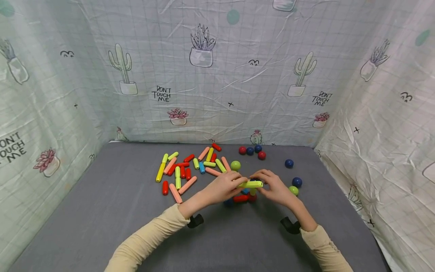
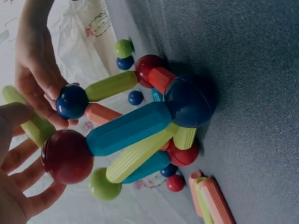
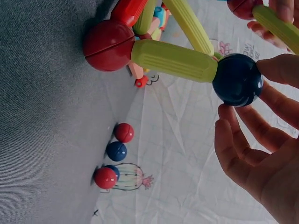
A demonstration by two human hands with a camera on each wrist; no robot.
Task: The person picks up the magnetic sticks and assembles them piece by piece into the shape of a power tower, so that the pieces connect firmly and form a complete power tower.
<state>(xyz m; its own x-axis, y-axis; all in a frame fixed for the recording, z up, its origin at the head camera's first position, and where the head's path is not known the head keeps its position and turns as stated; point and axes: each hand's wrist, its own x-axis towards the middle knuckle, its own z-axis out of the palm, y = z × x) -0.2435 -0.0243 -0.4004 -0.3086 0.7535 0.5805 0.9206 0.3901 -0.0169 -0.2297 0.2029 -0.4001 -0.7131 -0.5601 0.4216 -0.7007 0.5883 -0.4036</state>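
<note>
My left hand (image 1: 225, 186) pinches a lime-green rod (image 1: 253, 184), whose end meets a red ball (image 2: 67, 156) of a built frame of rods and balls. The rod's other end points toward my right hand (image 1: 272, 185). With thumb and fingertips, that hand grips a dark blue ball (image 3: 237, 79) on top of a green rod (image 3: 175, 59). Below, this rod joins a red ball (image 3: 110, 45) at the table. A blue rod (image 2: 131, 128) slopes from the upper red ball down to a large blue ball (image 2: 191, 100). In the head view my hands hide much of the frame.
Loose red, yellow, green and salmon rods (image 1: 183, 187) lie scattered left of the hands on the grey table (image 1: 136, 226). Red balls (image 1: 261, 155) and blue balls (image 1: 289, 163) rest at the back and right. A printed curtain (image 1: 217, 87) encloses the table's back and sides.
</note>
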